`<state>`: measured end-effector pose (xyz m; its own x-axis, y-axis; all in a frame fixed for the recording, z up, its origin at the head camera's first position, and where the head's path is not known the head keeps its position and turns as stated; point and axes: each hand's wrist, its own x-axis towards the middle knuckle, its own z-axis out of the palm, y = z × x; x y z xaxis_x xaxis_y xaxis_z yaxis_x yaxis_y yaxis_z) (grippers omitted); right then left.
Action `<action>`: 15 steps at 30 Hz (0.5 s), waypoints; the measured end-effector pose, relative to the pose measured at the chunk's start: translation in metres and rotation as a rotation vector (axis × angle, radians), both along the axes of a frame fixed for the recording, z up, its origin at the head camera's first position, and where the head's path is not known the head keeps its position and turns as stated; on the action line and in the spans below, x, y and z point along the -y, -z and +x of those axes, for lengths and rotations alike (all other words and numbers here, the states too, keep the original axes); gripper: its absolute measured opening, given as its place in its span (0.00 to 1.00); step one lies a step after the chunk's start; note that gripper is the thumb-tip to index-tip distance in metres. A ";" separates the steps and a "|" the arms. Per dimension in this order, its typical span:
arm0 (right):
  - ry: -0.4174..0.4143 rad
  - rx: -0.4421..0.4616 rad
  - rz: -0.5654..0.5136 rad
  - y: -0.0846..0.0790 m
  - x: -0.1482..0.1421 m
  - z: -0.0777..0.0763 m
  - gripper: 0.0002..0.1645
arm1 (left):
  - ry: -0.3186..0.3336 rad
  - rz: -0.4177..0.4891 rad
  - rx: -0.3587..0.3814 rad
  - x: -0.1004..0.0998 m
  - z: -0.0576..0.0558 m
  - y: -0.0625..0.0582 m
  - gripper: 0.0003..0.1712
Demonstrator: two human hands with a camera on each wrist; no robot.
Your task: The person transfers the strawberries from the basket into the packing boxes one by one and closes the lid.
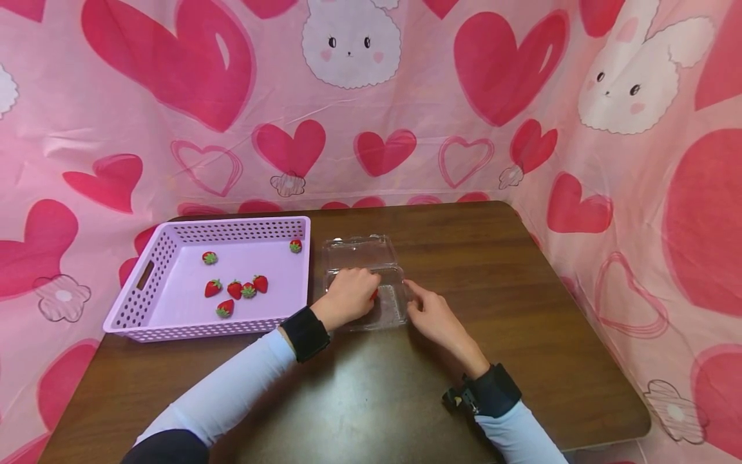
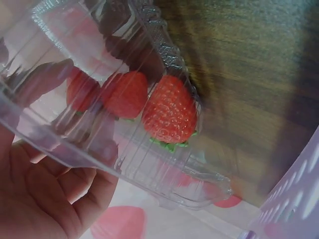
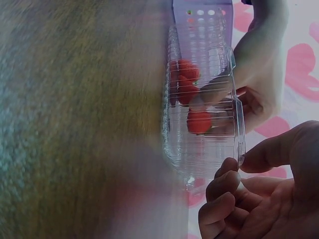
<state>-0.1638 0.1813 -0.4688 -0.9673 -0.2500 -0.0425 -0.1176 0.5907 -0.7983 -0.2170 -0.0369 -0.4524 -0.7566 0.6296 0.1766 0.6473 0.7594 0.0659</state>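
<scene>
Placement looks like the step in hand: left grip (image 1: 350, 296) pinched on a rounded red strawberry (image 3: 199, 122) inside a clear ribbed plastic clamshell box (image 1: 391, 309), right grip (image 1: 435, 316) pinching its right rim. Next move probably calls for setting the strawberry beside the two other red strawberries (image 2: 170, 107) and easing off. Looks bright red, green at leaf end, partly masked by fingers and plastic.

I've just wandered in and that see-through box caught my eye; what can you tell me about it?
The clear plastic clamshell container lies open on the brown table, right of the purple basket, its lid folded away from the person. Its walls look thin and ribbed. Strawberries sit inside, towards the basket. The right hand pinches its right rim; the left hand reaches inside, holding another strawberry.
</scene>
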 end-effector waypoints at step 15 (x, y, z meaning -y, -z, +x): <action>0.012 -0.027 0.015 0.003 0.002 -0.002 0.33 | -0.009 -0.014 -0.002 -0.001 -0.005 0.008 0.09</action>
